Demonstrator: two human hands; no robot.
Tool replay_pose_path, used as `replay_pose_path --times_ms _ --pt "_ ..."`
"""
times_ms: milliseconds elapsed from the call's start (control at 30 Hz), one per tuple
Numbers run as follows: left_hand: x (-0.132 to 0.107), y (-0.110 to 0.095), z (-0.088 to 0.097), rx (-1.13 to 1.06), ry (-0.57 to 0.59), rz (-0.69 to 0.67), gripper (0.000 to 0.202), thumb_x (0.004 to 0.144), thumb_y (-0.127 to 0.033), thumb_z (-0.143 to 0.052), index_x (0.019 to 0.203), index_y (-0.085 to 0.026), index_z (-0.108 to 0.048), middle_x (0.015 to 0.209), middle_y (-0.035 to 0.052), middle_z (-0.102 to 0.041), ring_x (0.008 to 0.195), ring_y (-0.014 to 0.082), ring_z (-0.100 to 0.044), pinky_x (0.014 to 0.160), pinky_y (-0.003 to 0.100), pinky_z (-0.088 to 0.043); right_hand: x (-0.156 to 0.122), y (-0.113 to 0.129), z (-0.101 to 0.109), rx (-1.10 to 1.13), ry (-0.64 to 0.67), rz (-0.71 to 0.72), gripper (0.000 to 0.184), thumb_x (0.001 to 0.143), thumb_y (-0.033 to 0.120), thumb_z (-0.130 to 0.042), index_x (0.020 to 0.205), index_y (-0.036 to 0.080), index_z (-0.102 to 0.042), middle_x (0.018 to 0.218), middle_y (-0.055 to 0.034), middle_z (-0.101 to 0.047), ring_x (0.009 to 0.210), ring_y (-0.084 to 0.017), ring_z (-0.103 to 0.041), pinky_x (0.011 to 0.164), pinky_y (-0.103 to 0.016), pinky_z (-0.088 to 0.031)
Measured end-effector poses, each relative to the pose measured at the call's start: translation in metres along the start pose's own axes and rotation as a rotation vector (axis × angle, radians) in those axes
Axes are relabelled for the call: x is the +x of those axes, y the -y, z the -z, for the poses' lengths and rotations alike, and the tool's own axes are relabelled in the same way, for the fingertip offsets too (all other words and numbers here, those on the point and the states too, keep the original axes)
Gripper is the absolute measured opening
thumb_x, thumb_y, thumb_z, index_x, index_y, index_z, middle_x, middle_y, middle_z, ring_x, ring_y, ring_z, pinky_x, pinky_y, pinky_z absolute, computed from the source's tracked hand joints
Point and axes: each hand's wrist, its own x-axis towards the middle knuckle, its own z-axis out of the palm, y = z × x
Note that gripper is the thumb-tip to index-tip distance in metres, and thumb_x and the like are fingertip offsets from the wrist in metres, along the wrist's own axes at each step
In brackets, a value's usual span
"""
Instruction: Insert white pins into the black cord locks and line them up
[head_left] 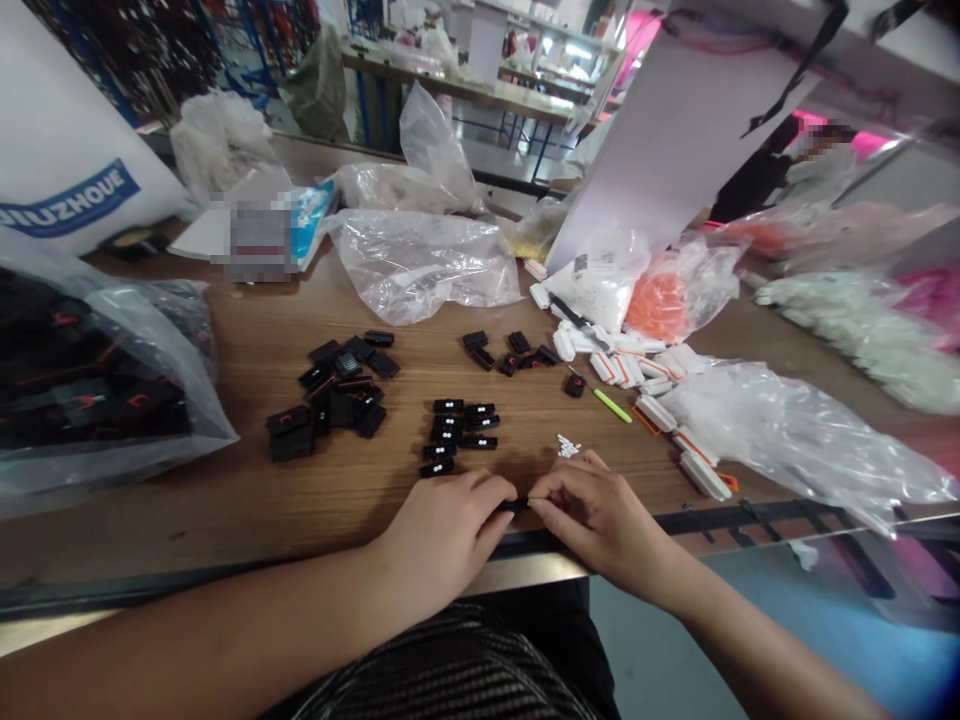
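Note:
My left hand (442, 530) and my right hand (600, 515) meet at the front edge of the wooden table (225, 520). Between their fingertips they pinch a small black plastic piece (514, 505), mostly hidden by my fingers. Just beyond them lies a group of black rectangular parts with white marks (456, 435). A tiny heap of white bits (568, 446) sits close to my right hand. Farther left is a larger pile of black parts (334, 395), and another group (510, 352) lies farther back.
A clear plastic bag of black parts (90, 380) sits at the left. White-and-orange parts (656, 413), a green-handled tool (611, 405) and plastic bags (795, 440) lie at the right. A person (787, 175) stands at the far right, with shelves and benches behind.

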Motion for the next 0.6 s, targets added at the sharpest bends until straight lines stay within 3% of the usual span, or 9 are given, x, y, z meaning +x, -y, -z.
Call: replay_pose_path --times_ms 433,600 --pt "-0.0019 0.0010 -0.0012 -0.017 0.000 -0.008 0.010 0.094 -0.018 -0.057 0.101 -0.020 -0.065 0.094 0.0017 -0.068 0.083 0.0191 -0.067 0.077 0.033 -0.054 0.0052 0.0015 -0.0075 -0.041 -0.013 0.068 0.009 0.092 0.021 -0.056 0.086 0.020 -0.063 0.071 0.0016 -0.059 0.068 -0.014 -0.053 0.077 -0.032 -0.037" --pt "-0.0017 0.0013 -0.0014 -0.011 -0.001 -0.007 0.006 0.094 -0.019 -0.057 0.094 -0.020 -0.063 0.091 0.0011 -0.068 0.081 0.0187 -0.067 0.075 0.032 -0.054 0.0059 0.0074 -0.0067 -0.148 0.000 0.131 0.017 0.094 0.020 -0.053 0.083 0.020 -0.065 0.072 -0.0012 -0.064 0.071 -0.015 -0.056 0.079 -0.035 -0.036"
